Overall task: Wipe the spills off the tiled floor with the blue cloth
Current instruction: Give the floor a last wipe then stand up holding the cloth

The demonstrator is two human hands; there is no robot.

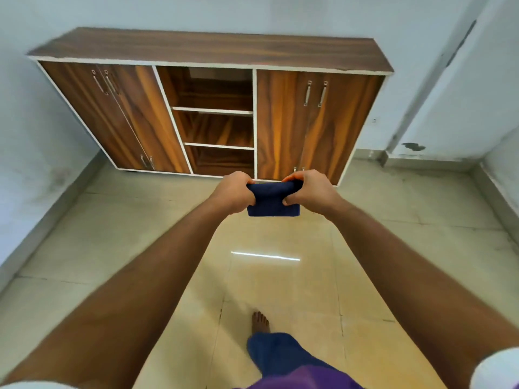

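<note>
Left hand [233,193]: fingers curled round the left edge of the blue cloth [271,200], gripping it.

Blue cloth: folded, held in the air between both hands at arm's length, well above the tiled floor [280,290], in front of the wooden cabinet [213,108].

Right hand [311,193]: fingers and thumb clamped on the cloth's right edge.

Bare foot [260,322]: planted on the tiles below; the person stands.

Step in hand, by judgement: readying the cloth; wiping not begun. No spill is plainly visible, only a light streak on the tile. The next move calls for crouching and pressing the cloth flat to the floor.
</note>
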